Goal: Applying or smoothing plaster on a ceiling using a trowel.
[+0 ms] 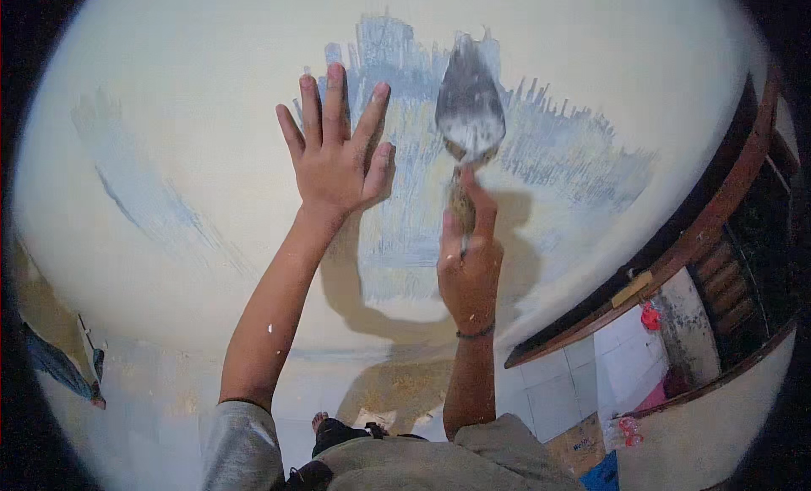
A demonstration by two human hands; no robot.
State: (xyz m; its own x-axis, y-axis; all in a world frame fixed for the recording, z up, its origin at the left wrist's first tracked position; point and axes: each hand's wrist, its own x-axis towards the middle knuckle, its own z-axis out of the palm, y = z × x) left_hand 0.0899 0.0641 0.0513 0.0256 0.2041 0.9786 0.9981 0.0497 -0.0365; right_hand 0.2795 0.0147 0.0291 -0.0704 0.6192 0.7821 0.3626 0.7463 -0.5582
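A cream wall (211, 35) fills most of the view, with a large rough-edged patch of grey-blue scraped surface (405, 195) in its middle. My left hand (338, 166) is spread against the wall at the left side of this patch, fingers apart and pointing up, holding nothing. To its right, my right hand (473, 271) grips a pointing trowel (470, 102) by its worn handle. The trowel's leaf-shaped metal blade points up over the patch and carries whitish residue near its base. Whether the blade touches the wall cannot be told.
At the right is a doorway with a brown wooden frame (693, 229); red items (650, 317) show beyond it. Pale floor tiles (553, 406) and a brown cardboard piece (579, 444) lie below. Someone's dark-clothed leg (59, 366) shows at the far left.
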